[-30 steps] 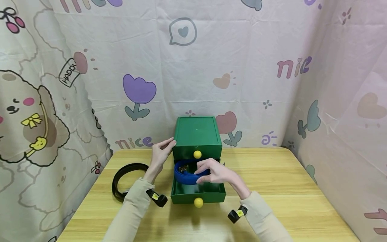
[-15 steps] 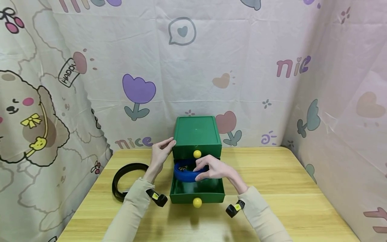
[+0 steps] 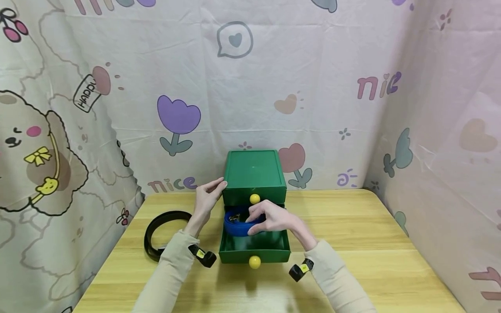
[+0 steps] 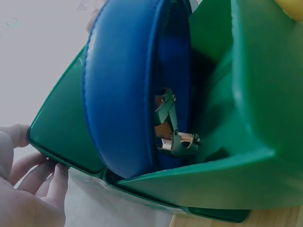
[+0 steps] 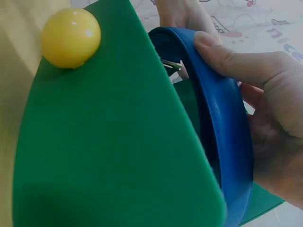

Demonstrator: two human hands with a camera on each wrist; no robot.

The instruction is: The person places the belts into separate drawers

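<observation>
A coiled blue belt (image 3: 236,229) with a metal buckle (image 4: 175,127) sits in the pulled-out lower drawer (image 3: 254,255) of a green two-drawer box (image 3: 254,169). My right hand (image 3: 274,217) pinches the coil at its right side. In the right wrist view the thumb (image 5: 222,54) presses against the belt's blue band, and the other fingers are partly hidden behind it. At the box's upper left front corner is my left hand (image 3: 207,200), its extended fingers (image 4: 57,184) touching the side wall. The upper drawer is closed.
A coiled dark belt (image 3: 150,237) lies on the wooden table (image 3: 352,243), left of the box behind my left forearm. Yellow round knobs mark the upper drawer (image 3: 255,198) and the lower one. A patterned cloth (image 3: 250,87) hangs behind and along both sides.
My right hand has shifted a little left and slightly up, still pinching the blue belt. The coil's right side has drawn in to the left within the drawer. My left hand stays at the corner.
</observation>
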